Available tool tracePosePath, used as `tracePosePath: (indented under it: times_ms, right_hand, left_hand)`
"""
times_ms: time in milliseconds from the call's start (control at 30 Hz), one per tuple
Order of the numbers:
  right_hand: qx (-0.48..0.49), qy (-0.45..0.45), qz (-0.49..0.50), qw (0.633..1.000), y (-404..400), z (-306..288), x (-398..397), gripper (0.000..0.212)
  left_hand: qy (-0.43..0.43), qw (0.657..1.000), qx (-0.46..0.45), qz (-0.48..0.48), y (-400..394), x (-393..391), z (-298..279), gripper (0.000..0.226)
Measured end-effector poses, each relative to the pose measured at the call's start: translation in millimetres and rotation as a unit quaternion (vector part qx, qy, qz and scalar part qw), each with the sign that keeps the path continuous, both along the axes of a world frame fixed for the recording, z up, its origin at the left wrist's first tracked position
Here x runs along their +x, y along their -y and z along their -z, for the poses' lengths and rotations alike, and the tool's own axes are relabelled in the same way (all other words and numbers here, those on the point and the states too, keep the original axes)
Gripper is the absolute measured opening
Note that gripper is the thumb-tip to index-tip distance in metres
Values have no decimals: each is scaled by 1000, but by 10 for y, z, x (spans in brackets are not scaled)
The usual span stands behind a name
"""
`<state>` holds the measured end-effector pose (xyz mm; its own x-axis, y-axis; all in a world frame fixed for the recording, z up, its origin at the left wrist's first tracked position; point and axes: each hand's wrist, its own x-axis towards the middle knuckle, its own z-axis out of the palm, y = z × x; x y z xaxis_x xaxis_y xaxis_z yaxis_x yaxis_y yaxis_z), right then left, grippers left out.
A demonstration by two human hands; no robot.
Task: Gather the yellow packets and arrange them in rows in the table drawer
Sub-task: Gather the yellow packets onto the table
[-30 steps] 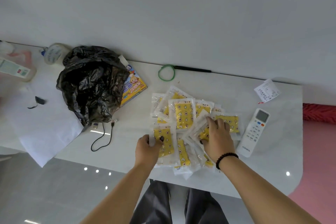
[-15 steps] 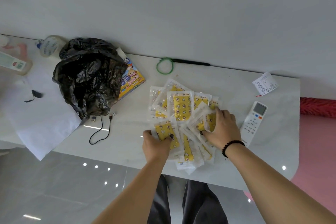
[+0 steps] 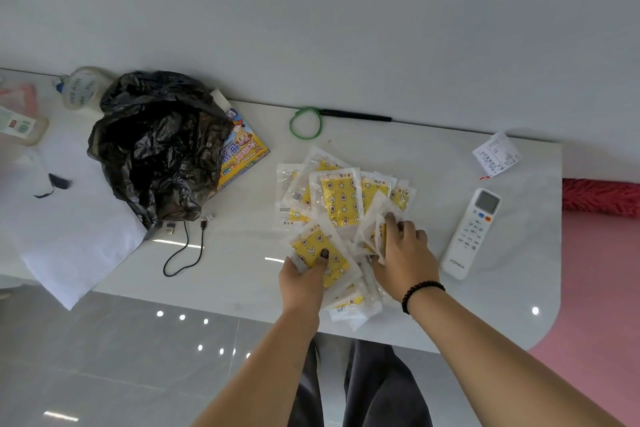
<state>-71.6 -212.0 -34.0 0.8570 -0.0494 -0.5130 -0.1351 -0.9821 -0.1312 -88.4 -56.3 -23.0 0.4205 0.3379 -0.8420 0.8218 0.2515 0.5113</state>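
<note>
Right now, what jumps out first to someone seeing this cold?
The heap of yellow packets fanned out mid-table, with both hands working it: the left hand pinches one packet at the pile's near left, and the right hand presses on packets at its right side. Next, the crumpled black plastic bag to the left, lying partly over a colourful box, and the white remote to the right.
</note>
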Motion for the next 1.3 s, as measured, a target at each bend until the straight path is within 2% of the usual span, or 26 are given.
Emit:
tracePosePath:
  times_ms: [100,233,300,400,533,600,700,833,1033,1100,1167,1233,1300]
  right_hand:
    - [83,3,67,994,62,-69,80,59]
    - [193,41,172,965,97,-216,79,21]
    - [207,63,209,954,84,-314,51,16]
    - [207,74,203,954,-12,-495,-30,26]
    - [181,151,57,970,-285,-832,-215,31]
    - [187,178,13,966,-367,-1072,-268,48]
    - [170,226,-28,959,-384,-1437,-242,57]
    - [165,259,-77,949,-318,-1925,-217,67]
    - [216,239,-116,940,-207,-2787,-216,79]
    - [262,210,-125,934,-179,-3106,-212,87]
    - [356,149,-100,917,-158,-3445,-196,88]
    - [463,111,-38,879,-116,-3732,-180,75]
    - [524,127,-8,842,-91,-3961,-154,57]
  left_hand:
    - [3,1000,-13,-1,-17,-12,-31,16]
    - [4,1000,-27,-9,-30,-12,-113,17]
    - [9,999,-33,-7,-27,-5,-176,17]
    - [24,999,-40,2,3,23,-324,19]
    - [66,993,-93,-2,70,107,-643,23]
    - [87,985,-144,-24,87,157,-890,25]
    - [118,962,-237,-62,98,218,-1324,30]
    - [150,921,-353,-68,88,247,-1983,56]
    - [218,913,-344,-10,60,275,-2790,70]
    - [250,908,-337,5,69,264,-3049,57]
    - [271,905,-328,3,67,232,-3316,40]
    - [289,900,-325,-18,36,157,-3547,33]
    - [305,895,-322,-51,-28,57,-3759,36]
